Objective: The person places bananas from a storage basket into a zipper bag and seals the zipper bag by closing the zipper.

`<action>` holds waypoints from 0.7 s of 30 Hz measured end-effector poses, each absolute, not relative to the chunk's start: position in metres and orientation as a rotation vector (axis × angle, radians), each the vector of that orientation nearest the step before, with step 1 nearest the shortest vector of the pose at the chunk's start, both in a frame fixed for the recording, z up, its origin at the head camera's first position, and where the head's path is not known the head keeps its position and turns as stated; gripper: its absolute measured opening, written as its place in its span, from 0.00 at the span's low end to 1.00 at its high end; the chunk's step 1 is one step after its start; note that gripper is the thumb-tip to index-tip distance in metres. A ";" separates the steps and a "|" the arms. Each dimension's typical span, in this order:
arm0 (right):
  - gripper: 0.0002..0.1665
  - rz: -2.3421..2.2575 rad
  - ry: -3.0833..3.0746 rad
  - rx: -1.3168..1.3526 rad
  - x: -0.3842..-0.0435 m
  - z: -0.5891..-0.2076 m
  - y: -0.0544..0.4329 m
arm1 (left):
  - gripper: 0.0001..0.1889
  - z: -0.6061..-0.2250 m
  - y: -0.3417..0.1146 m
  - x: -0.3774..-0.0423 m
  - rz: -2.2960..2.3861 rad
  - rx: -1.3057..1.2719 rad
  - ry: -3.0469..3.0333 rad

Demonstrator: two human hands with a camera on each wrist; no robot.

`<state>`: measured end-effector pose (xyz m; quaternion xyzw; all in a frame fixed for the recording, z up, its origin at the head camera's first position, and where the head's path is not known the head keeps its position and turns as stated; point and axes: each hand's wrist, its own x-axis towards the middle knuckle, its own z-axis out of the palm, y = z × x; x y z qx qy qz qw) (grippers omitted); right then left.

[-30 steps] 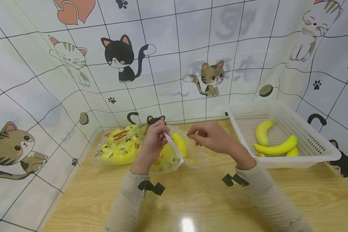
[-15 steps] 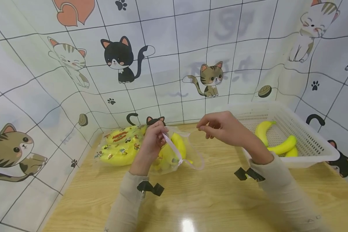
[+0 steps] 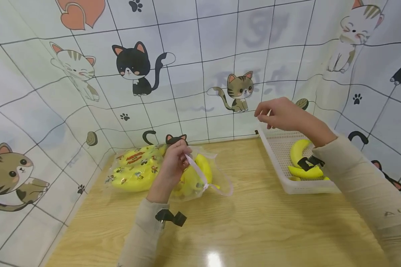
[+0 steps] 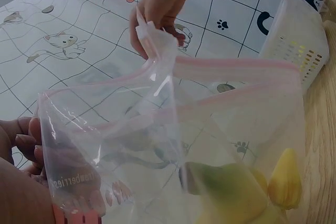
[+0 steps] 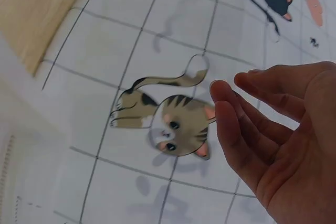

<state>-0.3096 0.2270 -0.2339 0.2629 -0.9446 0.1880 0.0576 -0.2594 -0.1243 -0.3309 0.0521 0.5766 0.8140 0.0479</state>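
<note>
My left hand [image 3: 177, 155] pinches the pink-edged mouth of a clear zip bag [image 4: 126, 150], whose mouth gapes. Yellow toy bananas [image 4: 283, 182] lie inside it, partly blurred by the plastic. My right hand [image 3: 280, 113] is raised over the back left of a white plastic basket [image 3: 310, 188], its fingers loosely bent with nothing between them, as the right wrist view [image 5: 283, 135] confirms. Bananas [image 3: 299, 152] lie in that basket, some hidden by the right forearm. In the left wrist view the right hand [image 4: 163, 11] shows beyond the bag's upper edge.
Left of the held bag lies another clear bag [image 3: 137, 168] with cartoon prints, full of yellow bananas. Both rest on a wooden table [image 3: 240, 222]. A cat-patterned cloth [image 3: 187, 74] stands up behind and at both sides.
My right hand has moved right and up, from beside the bag to above the basket. The left hand keeps its hold on the bag's edge.
</note>
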 end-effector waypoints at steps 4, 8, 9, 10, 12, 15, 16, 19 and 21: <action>0.15 0.550 -3.005 0.694 -0.339 -0.249 0.251 | 0.19 -0.331 -0.126 -0.260 2.479 0.176 1.762; 0.17 0.563 -3.141 0.583 -0.363 -0.272 0.276 | 0.19 -0.331 -0.126 -0.260 2.475 0.182 1.754; 0.18 0.563 -3.175 0.557 -0.368 -0.279 0.283 | 0.19 -0.331 -0.126 -0.260 2.476 0.177 1.753; 0.18 0.560 -3.206 0.532 -0.373 -0.285 0.289 | 0.19 -0.331 -0.126 -0.260 2.479 0.174 1.747; 0.18 0.555 -3.245 0.484 -0.381 -0.299 0.300 | 0.19 -0.332 -0.126 -0.261 2.484 0.167 1.734; 0.18 0.542 -3.272 0.425 -0.389 -0.317 0.316 | 0.19 -0.333 -0.126 -0.261 2.484 0.169 1.724; 0.18 0.546 -3.277 0.404 -0.391 -0.323 0.321 | 0.19 -0.333 -0.126 -0.261 2.482 0.175 1.722; 0.21 0.613 -3.326 0.312 -0.393 -0.341 0.335 | 0.19 -0.334 -0.126 -0.262 2.479 0.186 1.736; 0.24 0.698 -3.384 0.248 -0.393 -0.352 0.343 | 0.19 -0.335 -0.126 -0.262 2.479 0.193 1.742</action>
